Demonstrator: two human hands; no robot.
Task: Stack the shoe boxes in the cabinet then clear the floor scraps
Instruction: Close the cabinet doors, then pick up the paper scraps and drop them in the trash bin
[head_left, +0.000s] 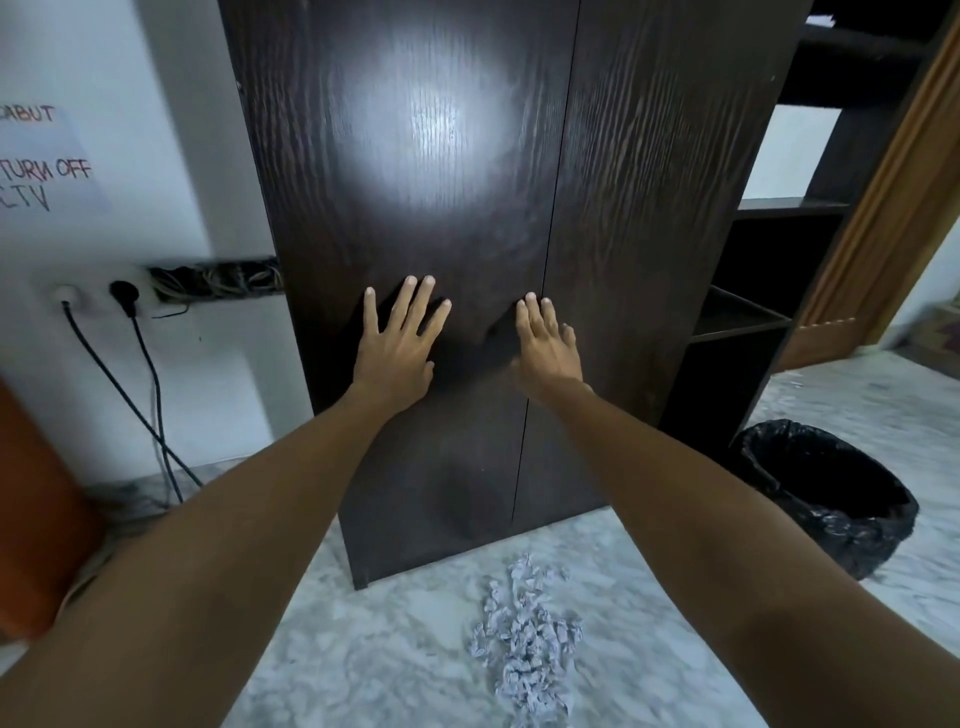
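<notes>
Filling the middle of the frame from top to near bottom, the tall dark brown wood-grain cabinet (431, 156) stands with both of its doors closed, the seam between them running down just right of centre and a bright glare sitting on the left door. Both hands lie flat against the doors at mid-height: the left hand (397, 345) presses the left door with fingers straight and spread, and the right hand (545, 345) rests close to the seam with fingers straight and near together; neither hand holds anything. No shoe box shows, since the shut doors hide the inside. On the pale marbled floor (363, 660) at the lower centre of the frame, just in front of the cabinet's base, lies a loose heap of crumpled grey-white paper scraps (527, 639). At the lower right, near the cabinet's right side, stands a round bin lined with a black plastic bag (826, 499), its mouth open. Behind it, at the right of the frame, dark open shelves (748, 312) adjoin the cabinet, with a brown wooden door frame (883, 208) beyond. At the left, two black cables (140, 395) hang from wall sockets on the white wall, below a handwritten paper notice (47, 161) in the upper left.
</notes>
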